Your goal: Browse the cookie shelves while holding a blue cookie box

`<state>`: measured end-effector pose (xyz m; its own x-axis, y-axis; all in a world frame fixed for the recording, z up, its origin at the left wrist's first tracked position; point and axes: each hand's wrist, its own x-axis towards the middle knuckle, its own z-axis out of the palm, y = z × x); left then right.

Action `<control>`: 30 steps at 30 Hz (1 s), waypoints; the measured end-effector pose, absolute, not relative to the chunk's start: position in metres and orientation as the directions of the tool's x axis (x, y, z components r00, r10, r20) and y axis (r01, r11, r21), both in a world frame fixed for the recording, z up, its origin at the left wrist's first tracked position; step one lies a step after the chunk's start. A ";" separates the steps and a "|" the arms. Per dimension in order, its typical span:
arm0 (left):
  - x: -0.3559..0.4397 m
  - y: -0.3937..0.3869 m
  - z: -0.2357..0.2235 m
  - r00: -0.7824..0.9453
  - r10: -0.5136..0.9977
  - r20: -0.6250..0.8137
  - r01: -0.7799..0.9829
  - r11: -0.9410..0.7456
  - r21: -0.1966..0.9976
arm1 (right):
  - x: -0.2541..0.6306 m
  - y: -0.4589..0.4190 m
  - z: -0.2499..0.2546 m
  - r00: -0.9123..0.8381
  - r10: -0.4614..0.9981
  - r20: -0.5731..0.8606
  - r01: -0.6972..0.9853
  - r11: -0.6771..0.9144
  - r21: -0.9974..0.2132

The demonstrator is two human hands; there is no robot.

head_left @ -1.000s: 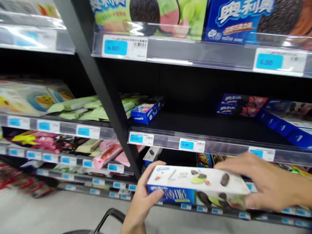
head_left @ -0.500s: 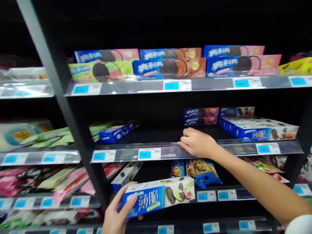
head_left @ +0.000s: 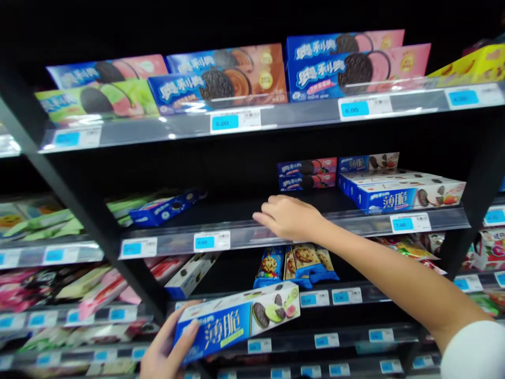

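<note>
My left hand (head_left: 168,339) at the bottom of the view grips a long white and blue Oreo thin-crisp box (head_left: 236,321), tilted with its left end lower. My right hand (head_left: 290,218) reaches across and rests on the clear front rail (head_left: 244,234) of the middle shelf, holding nothing. Behind that rail, to the right, lies a stack of matching long boxes (head_left: 402,193). Smaller Oreo boxes (head_left: 306,173) stand behind them. A blue Oreo box (head_left: 165,208) lies at an angle further left.
A black upright post (head_left: 94,221) runs diagonally across the left side. Colourful Oreo boxes (head_left: 221,79) fill the top shelf. Blue cookie packets (head_left: 295,266) stand just below my right hand, and pink snack packets (head_left: 106,287) fill the lower left. Blue price labels line each shelf edge.
My right hand has let go of the box and moved up to the shelf rail, then slid left along it. My left hand keeps the box. The view has tilted upward.
</note>
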<state>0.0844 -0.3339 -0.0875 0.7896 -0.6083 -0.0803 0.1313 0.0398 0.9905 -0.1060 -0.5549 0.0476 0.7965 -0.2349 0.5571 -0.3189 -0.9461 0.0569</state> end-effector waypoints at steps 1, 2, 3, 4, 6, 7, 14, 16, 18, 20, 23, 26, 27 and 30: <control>0.076 -0.334 -0.085 0.796 -0.604 -0.038 0.104 0.074 0.992 | -0.105 -0.557 0.048 0.789 -0.225 0.571 -0.280 -0.960 0.009; 0.069 -0.334 -0.082 0.798 -0.602 -0.005 0.087 0.106 0.991 | -0.104 -0.559 0.050 0.776 -0.224 0.589 -0.238 -0.970 -0.055; 0.062 -0.334 -0.080 0.798 -0.602 0.018 0.080 0.135 0.988 | -0.103 -0.563 0.052 0.759 -0.240 0.605 -0.196 -0.971 -0.139; 0.057 -0.334 -0.078 0.796 -0.604 0.026 0.085 0.155 0.984 | -0.102 -0.567 0.056 0.734 -0.284 0.616 -0.164 -0.956 -0.245; 0.050 -0.334 -0.076 0.791 -0.611 0.023 0.107 0.176 0.979 | -0.108 -0.577 0.066 0.668 -0.433 0.605 -0.136 -0.871 -0.473; 0.048 -0.333 -0.076 0.788 -0.616 0.014 0.120 0.176 0.977 | -0.114 -0.583 0.071 0.632 -0.510 0.584 -0.140 -0.816 -0.561; 0.044 -0.334 -0.081 0.737 -0.676 -0.027 0.162 0.137 0.977 | -0.182 -0.595 0.077 0.632 -0.664 0.398 -0.317 -0.691 -0.650; 0.045 -0.339 -0.083 0.713 -0.700 -0.044 0.183 0.124 0.975 | -0.189 -0.593 0.070 0.657 -0.670 0.345 -0.284 -0.644 -0.711; 0.046 -0.344 -0.088 0.677 -0.734 -0.052 0.200 0.115 0.973 | -0.189 -0.594 0.065 0.662 -0.690 0.292 -0.245 -0.568 -0.786; 0.049 -0.348 -0.101 0.638 -0.767 -0.074 0.229 0.096 0.969 | -0.188 -0.596 0.064 0.651 -0.720 0.240 -0.220 -0.481 -0.848; 0.052 -0.346 -0.131 0.630 -0.764 -0.138 0.318 0.091 0.944 | -0.188 -0.602 0.064 0.661 -0.728 0.181 -0.168 -0.379 -0.910; 0.053 -0.340 -0.163 0.651 -0.723 -0.232 0.434 0.104 0.895 | -0.192 -0.606 0.063 0.687 -0.709 0.160 -0.098 -0.309 -0.946; 0.053 -0.339 -0.171 0.656 -0.711 -0.252 0.451 0.102 0.887 | -0.192 -0.607 0.062 0.691 -0.704 0.164 -0.084 -0.303 -0.949; 0.051 -0.337 -0.183 0.670 -0.694 -0.262 0.443 0.091 0.892 | -0.192 -0.606 0.059 0.685 -0.702 0.195 -0.073 -0.333 -0.940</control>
<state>0.0511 -0.3367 -0.1832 0.6704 -0.6942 -0.2620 0.4432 0.0914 0.8918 -0.1923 -0.6063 0.0594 0.6852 -0.7018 0.1952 -0.0734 -0.3331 -0.9400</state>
